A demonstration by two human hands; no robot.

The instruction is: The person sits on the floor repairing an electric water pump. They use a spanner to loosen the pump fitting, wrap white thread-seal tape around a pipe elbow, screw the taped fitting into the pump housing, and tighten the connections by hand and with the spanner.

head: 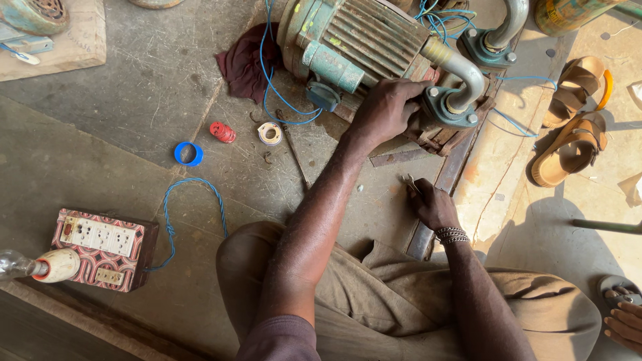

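Note:
A worn green electric motor pump (354, 40) with ribbed casing and curved metal pipes (461, 67) lies on the concrete floor. My left hand (386, 110) reaches forward and grips the pump's near end, beside the green pipe flange (449, 107). My right hand (431, 204), with a metal bracelet at the wrist, is closed on a small metal tool (409, 182) low over the floor, just in front of the pump's rusty base frame (461, 150). My bent knees fill the bottom of the view.
Blue wire (271, 80) trails from the pump to a patterned switchboard (103, 249) with a bulb (40, 266). A blue ring (188, 154), red piece (223, 132), white tape roll (269, 134), thin rod (294, 150) and maroon cloth (244, 63) lie left. Sandals (575, 120) and another person's foot (625, 321) are right.

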